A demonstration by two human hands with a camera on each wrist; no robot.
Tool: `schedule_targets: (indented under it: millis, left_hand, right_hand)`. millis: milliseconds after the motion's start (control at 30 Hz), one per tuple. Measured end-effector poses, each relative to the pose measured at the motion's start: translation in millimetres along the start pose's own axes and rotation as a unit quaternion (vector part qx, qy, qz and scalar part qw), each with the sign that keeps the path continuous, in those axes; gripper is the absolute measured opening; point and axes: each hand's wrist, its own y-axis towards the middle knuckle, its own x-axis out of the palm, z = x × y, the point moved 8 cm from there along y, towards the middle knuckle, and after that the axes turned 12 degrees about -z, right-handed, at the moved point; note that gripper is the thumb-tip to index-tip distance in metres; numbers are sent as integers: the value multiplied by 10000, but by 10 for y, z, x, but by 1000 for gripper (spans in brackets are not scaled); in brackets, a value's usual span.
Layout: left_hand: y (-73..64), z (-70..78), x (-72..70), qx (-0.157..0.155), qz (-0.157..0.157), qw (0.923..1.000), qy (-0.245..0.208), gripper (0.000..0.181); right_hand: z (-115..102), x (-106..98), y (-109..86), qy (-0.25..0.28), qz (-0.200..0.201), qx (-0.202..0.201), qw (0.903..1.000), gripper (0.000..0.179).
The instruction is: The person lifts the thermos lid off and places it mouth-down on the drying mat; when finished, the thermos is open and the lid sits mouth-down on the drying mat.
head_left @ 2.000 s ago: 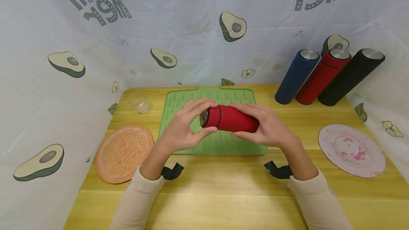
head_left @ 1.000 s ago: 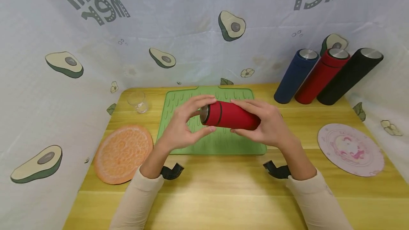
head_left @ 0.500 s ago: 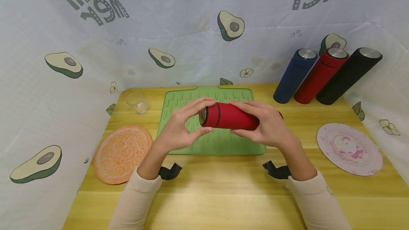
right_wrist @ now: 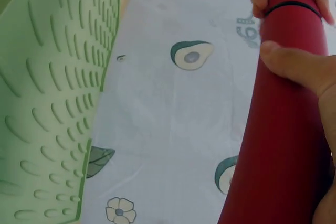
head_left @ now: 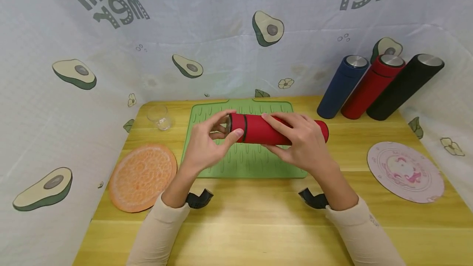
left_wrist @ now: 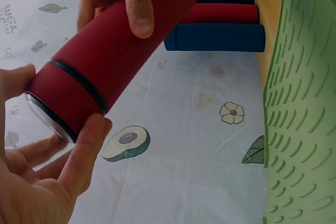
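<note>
You've got both hands on the red flask [head_left: 255, 130], mid-frame, held over the green mat [head_left: 251, 165]. Long axis runs left-right across the head view, close to level; cap end points left, base pokes out to the right past your right hand [head_left: 304, 141].

Left hand [head_left: 207, 145] grips the cap end: thumb on the side facing you, just short of the dark ring [head_left: 245, 124], fingers round the far side by the metal top. Right hand grasps the body, thumb under the lower edge in the head view, fingers over the top.

Key relation: the ring sits between your two grips, much nearer the left. So left hand has the cap, right has the body, in line along one axis. Can't judge from these angles how high the flask is above the mat; both wrist views show them apart. Can't tell how tight the cap is either.

Around you on the desk [head_left: 244, 225]: blue flask [head_left: 340, 91], second red flask [head_left: 369, 93], black flask [head_left: 399, 93] standing upper right; clear glass [head_left: 162, 123] upper left; orange disc [head_left: 143, 177] left, pink disc [head_left: 404, 172] right.
</note>
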Motion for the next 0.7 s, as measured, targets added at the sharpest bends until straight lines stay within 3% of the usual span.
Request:
schedule_targets:
  millis: [67, 133, 233, 300, 400, 500, 600, 700]
  left_hand:
    - [8, -42, -5, -165, 59, 9998, -23, 44]
    - [24, -59, 11, -81, -72, 9998, -158, 48]
    - [50, 1, 64, 612, -544, 9959, -378, 62]
    - [48, 84, 99, 1237, -920, 9871, -441, 69]
    - [28, 169, 120, 1852, -1221, 9745, -341, 59]
    - [20, 175, 113, 1873, -1291, 9731, -372, 52]
    - [24, 134, 103, 1595, -1273, 9770, -628, 54]
    - [38, 76, 75, 1217, -1025, 9852, -641, 56]
  right_hand:
    - [-8, -3, -1, -31, -33, -8, 10000, 79]
    - [10, -12, -2, 170, -99, 62, 9998, 79]
    - [66, -26, -6, 648, -282, 226, 9972, 79]
    - [110, -44, -15, 940, -436, 365, 9939, 79]
    - [158, -52, -32, 1191, -732, 493, 9890, 80]
    - [177, -31, -41, 1248, -983, 533, 9859, 80]
    - [180, -2, -41, 1184, -1023, 522, 9863, 79]
    - [162, -5, -34, 995, -826, 478, 9904, 78]
